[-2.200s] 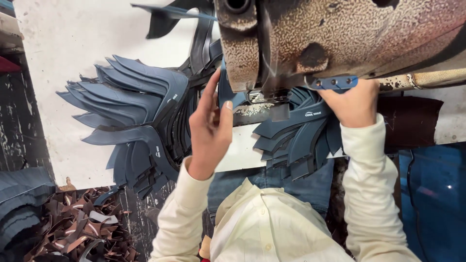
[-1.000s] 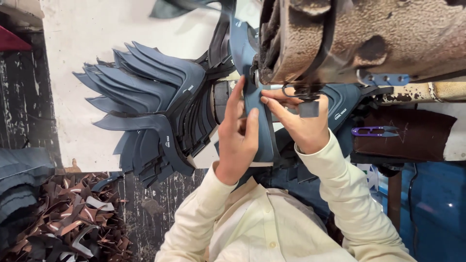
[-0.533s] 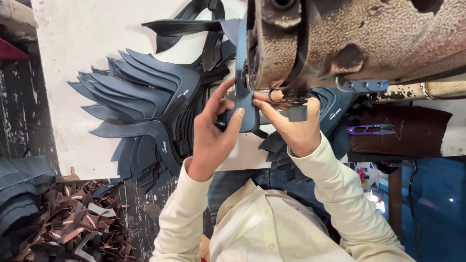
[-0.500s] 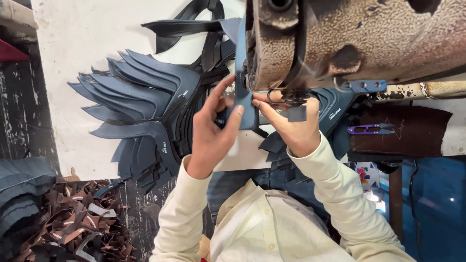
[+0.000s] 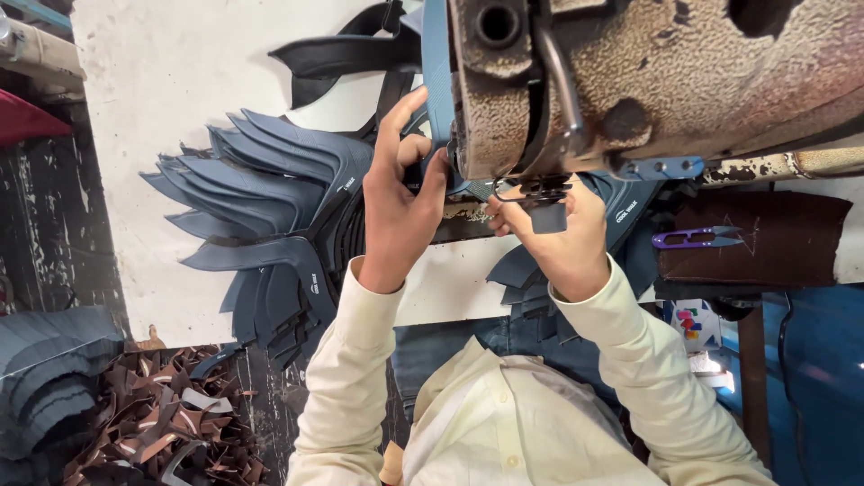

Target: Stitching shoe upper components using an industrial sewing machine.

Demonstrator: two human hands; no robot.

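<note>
Sewing machine (image 5: 648,81), worn, rusty: blue shoe-upper piece (image 5: 438,99) at its needle end, left hand (image 5: 402,202) fingers clamped on it; right hand (image 5: 553,238) below, fingers curled, pinching piece's lower edge

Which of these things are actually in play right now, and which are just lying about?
In play: left hand, right hand, blue piece, sewing machine.
Lying about: fanned stack of blue pieces, purple snips, leather scraps.

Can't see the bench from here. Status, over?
Left hand and right hand both pinch blue piece at sewing machine. Blue stack lies left. Nothing blocking.
</note>
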